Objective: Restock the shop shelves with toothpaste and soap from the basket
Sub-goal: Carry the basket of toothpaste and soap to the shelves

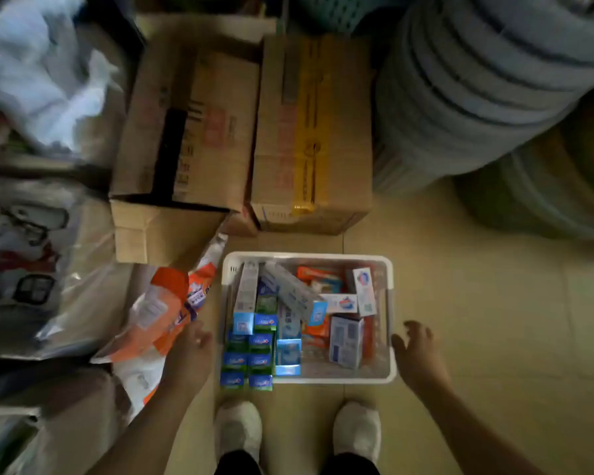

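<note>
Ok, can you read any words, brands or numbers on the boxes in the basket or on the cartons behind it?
None can be read.
Boxes in the white basket: coloured logos only, print too blurred.
Left cardboard carton: red and black marks, blurred.
Right cardboard carton: yellow tape and red print, blurred.
Orange-and-white bag: dark label, unreadable.

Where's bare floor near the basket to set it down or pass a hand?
Free: tiled floor right of the white basket, around the right hand, up to the stacked hoses. Crowded: left, where an orange bag and cardboard boxes hem in the left hand.
</note>
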The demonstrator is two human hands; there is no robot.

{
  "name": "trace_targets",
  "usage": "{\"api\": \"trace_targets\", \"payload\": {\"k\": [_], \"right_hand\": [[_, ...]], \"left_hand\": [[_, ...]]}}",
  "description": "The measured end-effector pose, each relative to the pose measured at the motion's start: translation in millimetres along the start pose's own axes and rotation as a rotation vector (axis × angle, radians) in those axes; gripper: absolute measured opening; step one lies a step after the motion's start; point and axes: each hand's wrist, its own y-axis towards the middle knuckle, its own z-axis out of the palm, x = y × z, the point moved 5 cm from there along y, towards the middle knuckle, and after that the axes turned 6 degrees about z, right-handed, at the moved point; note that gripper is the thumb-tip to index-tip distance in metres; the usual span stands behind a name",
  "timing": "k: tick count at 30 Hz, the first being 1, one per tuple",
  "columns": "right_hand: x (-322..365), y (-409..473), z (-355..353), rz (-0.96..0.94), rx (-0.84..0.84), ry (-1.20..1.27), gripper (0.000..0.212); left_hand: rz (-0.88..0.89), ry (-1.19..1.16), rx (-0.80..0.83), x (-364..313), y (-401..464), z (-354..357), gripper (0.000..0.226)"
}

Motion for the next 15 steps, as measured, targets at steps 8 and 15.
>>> {"api": "trace_targets", "payload": {"k": [8, 15], "right_hand": [[-6.9, 67.9, 28.9, 0.151, 0.045, 0.241, 0.036], [-3.8, 87.5, 53.5, 0.180, 0.091, 0.488, 0.019]], "left_hand": [[0.003, -0.155, 0.099, 15.2, 71.8, 43.2, 0.029], [0.021, -0.097, 0.045, 4.0, 92.9, 58.6, 0.036]]}}
